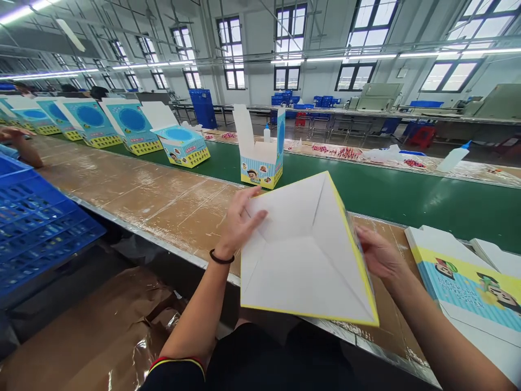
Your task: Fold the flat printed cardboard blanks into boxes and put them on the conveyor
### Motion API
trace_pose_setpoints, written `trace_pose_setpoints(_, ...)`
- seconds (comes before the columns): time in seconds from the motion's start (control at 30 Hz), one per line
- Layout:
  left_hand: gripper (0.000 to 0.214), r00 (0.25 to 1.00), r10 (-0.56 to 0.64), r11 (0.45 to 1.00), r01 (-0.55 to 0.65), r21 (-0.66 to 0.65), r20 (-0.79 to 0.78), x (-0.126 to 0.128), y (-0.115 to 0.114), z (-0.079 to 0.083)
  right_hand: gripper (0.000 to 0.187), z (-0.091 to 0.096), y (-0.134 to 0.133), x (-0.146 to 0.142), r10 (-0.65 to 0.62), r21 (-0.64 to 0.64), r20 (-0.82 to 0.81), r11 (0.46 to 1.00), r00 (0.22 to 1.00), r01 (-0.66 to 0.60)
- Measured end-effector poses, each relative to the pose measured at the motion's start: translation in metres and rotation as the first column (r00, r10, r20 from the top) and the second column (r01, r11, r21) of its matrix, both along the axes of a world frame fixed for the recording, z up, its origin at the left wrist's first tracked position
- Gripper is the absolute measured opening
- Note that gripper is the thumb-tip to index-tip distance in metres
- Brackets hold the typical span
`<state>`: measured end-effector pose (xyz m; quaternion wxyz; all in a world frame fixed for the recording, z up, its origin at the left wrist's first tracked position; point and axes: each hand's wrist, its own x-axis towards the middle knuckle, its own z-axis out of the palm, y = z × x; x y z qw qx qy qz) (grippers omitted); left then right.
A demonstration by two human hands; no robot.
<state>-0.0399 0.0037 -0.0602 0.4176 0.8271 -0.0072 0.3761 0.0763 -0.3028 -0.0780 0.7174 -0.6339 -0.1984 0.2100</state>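
Right now both hands grip a half-folded carton (305, 255) above the bench edge: the left hand (240, 220) presses its near-left flap, the right hand (378, 255) clamps the yellow-edged right side, open bottom facing the person.

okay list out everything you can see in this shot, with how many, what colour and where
Folded box: one, white with yellow edge, held between both hands.
Open box: one, blue and yellow, on the green belt.
Assembled boxes: five or so, blue and yellow, in a row at left along the belt.
Flat box stack: one, blue and yellow, at right on the brown bench.
Crate: one, blue, far left.
Squeeze bottle: one, white with blue tip, far side.
Co-worker's arm: one, far left.
Left hand: on the box's left edge.
Right hand: on its right edge.
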Motion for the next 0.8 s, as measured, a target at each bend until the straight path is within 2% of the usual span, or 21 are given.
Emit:
trace_pose_setpoints(0.1, 0.056, 0.975, 0.186, 0.961, -0.156, -0.229, 0.118, 0.023, 0.007, -0.026, 0.05, 0.052, -0.009, 0.004, -0.236, 0.131, 0.145, 0.967, 0.961, 0.218)
trace_pose_setpoints(0.17, 0.048, 0.957, 0.288, 0.927, -0.275, -0.256, 0.016, 0.04, 0.004, -0.049, 0.051, 0.084, -0.011, 0.016, -0.335, 0.189, 0.323, 0.939, 0.885, 0.287)
trace_pose_setpoints(0.23, 0.039, 0.937, 0.29, 0.942, -0.315, -0.113, -0.193, 0.052, -0.006, -0.074, 0.047, 0.105, -0.008, 0.037, -0.324, 0.147, 0.487, 0.946, 0.811, 0.29)
trace_pose_setpoints(0.3, 0.034, 0.892, 0.21, 0.977, -0.179, 0.114, -0.401, 0.058, -0.018, -0.096, 0.035, 0.113, 0.0, 0.067, -0.244, -0.009, 0.664, 0.943, 0.707, 0.334)
trace_pose_setpoints(0.33, 0.033, 0.866, 0.163, 0.976, -0.073, 0.203, -0.472, 0.059, -0.023, -0.105, 0.028, 0.112, 0.006, 0.083, -0.168, -0.138, 0.753, 0.905, 0.636, 0.403)
trace_pose_setpoints(0.37, 0.033, 0.848, 0.122, 0.964, 0.023, 0.266, -0.516, 0.059, -0.027, -0.112, 0.023, 0.109, 0.012, 0.099, -0.071, -0.275, 0.823, 0.819, 0.563, 0.504)
trace_pose_setpoints(0.4, 0.032, 0.84, 0.091, 0.949, 0.091, 0.303, -0.536, 0.058, -0.029, -0.117, 0.023, 0.103, 0.018, 0.113, 0.035, -0.394, 0.855, 0.693, 0.518, 0.603)
trace_pose_setpoints(0.47, 0.03, 0.845, 0.064, 0.938, 0.129, 0.32, -0.53, 0.058, -0.027, -0.126, 0.03, 0.089, 0.028, 0.138, 0.192, -0.535, 0.842, 0.41, 0.504, 0.739)
trace_pose_setpoints(0.5, 0.029, 0.852, 0.063, 0.942, 0.122, 0.313, -0.519, 0.059, -0.024, -0.129, 0.034, 0.081, 0.032, 0.148, 0.235, -0.568, 0.823, 0.297, 0.518, 0.768)
trace_pose_setpoints(0.53, 0.028, 0.86, 0.062, 0.945, 0.112, 0.306, -0.507, 0.06, -0.021, -0.133, 0.037, 0.073, 0.035, 0.155, 0.259, -0.58, 0.809, 0.217, 0.527, 0.785)
trace_pose_setpoints(0.57, 0.027, 0.866, 0.063, 0.947, 0.104, 0.303, -0.495, 0.061, -0.018, -0.136, 0.038, 0.064, 0.036, 0.162, 0.276, -0.584, 0.801, 0.161, 0.532, 0.795)
trace_pose_setpoints(0.6, 0.026, 0.873, 0.066, 0.948, 0.096, 0.303, -0.484, 0.062, -0.015, -0.139, 0.038, 0.056, 0.037, 0.167, 0.295, -0.584, 0.792, 0.117, 0.534, 0.803)
trace_pose_setpoints(0.63, 0.026, 0.878, 0.072, 0.948, 0.087, 0.305, -0.473, 0.063, -0.014, -0.142, 0.037, 0.048, 0.037, 0.171, 0.306, -0.582, 0.789, 0.094, 0.533, 0.808)
trace_pose_setpoints(0.8, 0.024, 0.886, 0.106, 0.946, 0.049, 0.319, -0.451, 0.065, -0.011, -0.149, 0.048, 0.02, 0.038, 0.187, 0.317, -0.534, 0.818, 0.112, 0.48, 0.838)
